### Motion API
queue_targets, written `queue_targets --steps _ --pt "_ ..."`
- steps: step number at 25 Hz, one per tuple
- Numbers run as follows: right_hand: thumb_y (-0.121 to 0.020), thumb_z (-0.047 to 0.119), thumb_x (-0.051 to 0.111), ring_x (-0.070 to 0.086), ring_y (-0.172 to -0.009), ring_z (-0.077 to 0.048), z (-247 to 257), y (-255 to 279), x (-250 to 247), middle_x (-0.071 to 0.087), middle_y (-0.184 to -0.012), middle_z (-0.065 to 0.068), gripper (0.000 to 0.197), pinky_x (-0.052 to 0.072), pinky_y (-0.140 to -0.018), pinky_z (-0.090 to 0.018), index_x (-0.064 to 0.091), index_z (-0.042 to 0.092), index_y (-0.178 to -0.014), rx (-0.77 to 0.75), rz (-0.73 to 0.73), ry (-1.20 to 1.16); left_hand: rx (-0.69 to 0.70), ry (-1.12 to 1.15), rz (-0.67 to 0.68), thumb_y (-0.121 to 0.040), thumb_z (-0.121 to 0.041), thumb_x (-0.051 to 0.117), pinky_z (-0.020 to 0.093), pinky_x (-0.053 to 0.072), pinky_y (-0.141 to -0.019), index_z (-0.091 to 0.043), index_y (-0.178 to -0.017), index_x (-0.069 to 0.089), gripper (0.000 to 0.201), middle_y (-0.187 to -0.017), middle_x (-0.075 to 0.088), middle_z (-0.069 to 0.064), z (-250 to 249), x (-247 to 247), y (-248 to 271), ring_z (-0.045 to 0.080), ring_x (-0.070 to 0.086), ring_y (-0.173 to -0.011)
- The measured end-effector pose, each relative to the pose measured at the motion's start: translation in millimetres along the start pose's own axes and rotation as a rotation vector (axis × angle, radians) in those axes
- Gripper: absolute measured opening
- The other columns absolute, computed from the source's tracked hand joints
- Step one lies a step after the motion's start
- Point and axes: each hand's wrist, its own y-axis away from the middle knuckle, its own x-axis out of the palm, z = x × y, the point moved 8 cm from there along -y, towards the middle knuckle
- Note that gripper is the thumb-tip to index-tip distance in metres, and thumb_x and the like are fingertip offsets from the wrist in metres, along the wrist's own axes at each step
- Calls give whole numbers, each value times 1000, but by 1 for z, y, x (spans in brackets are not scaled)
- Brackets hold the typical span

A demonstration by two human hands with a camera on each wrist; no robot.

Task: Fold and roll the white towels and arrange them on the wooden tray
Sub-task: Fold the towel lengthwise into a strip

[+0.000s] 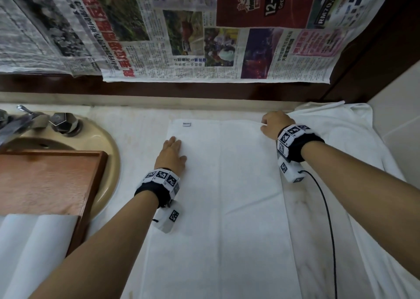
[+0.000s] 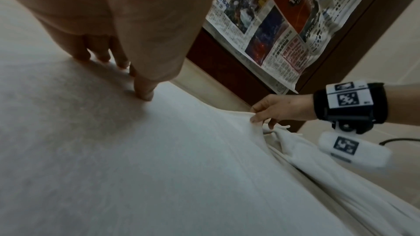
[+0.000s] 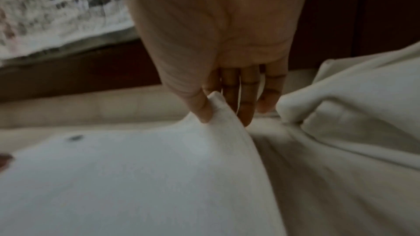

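Where newspaper (image 1: 204, 37) hangs, towel (image 1: 227, 185) seemingly on countertop (image 1: 127, 126)

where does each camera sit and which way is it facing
Head: on the head, looking down at the flat towel, wooden tray, left hand and right hand; both forearms show.
Left wrist: looks along the flat left hand's fingers toward the newspaper; the right hand is visible too.
Right wrist: looks along the palm at fingers pinching the towel's corner.
Shared: all show that towel.
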Motion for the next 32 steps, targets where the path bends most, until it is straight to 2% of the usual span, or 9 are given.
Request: queue_targets --steps 4,7,11,16,20,25,27,29,32 --pt "-88 15 64 60 -60 -14 43 25 -12 66 -74 -5 13 45 -53 -22 65 11 -101 -32 125 -419 19 56 -37 -95 -30 58 35 32 -112 -9 -143 42 54 -153 36 7 -11 -9 7 25 35 -139" --pt "-92 2 58 61 -44 -7 78 37 -14 65 -72 -9 28 49 -44 -19 53 15 -116 -9 211 -833 114 276 -106 -89 -57 56 33 53 -86 -13 -97 73 48 -98 73 5 -53 -10 44 23 67 -91" --pt "-93 -2 53 66 -50 -11 103 42 -19 66 -73 -14 23 53 -48 -19 59 7 -113 -29 255 -981 136 396 343 -76 -62 69 25 56 -57 -12 -63 73 52 -56 68 2 -106 45 103 15 63 -50" --pt "-93 -1 54 69 -55 -15 93 44 -21 67 -78 -17 15 53 -51 -20 61 1 -106 19 222 -1009 143 495 462 -83 -13 71 23 56 -63 5 -70 70 22 -67 72 13 -115 67 122 10 67 -55" --pt "-87 1 58 70 -60 -19 88 45 -32 72 -81 -15 11 48 -50 -22 66 6 -94 17 137 -876 102 716 522 -89 -14 70 33 59 -75 4 -71 65 26 -71 72 13 -117 41 120 25 73 -78" --pt "-68 11 52 73 -69 -20 117 52 -51 74 -71 -3 25 44 -60 -24 69 4 -85 -17 127 -729 68 868 495 -95 -16 62 35 60 -77 1 -74 55 28 -67 64 11 -100 -8 127 18 64 -65" --pt "-73 12 52 73 -67 -16 135 49 -53 74 -70 0 23 46 -60 -23 71 6 -83 -60 94 -647 -6 917 466 -97 -20 58 37 61 -72 7 -88 59 29 -83 68 25 -73 -18 129 25 66 -69" --pt "-76 13 57 72 -65 -14 156 41 -48 74 -68 1 17 49 -56 -23 73 9 -79 -111 48 -595 -77 920 379 -100 -25 53 36 59 -61 5 -94 62 32 -80 67 21 -40 -24 129 26 65 -64" --pt "-79 20 64 69 -74 -19 183 26 -28 72 -81 -2 10 55 -72 -27 72 15 -76 -165 1 -506 -168 848 227 -100 -31 49 34 52 -46 6 -93 60 40 -71 62 16 8 -17 126 30 61 -56"
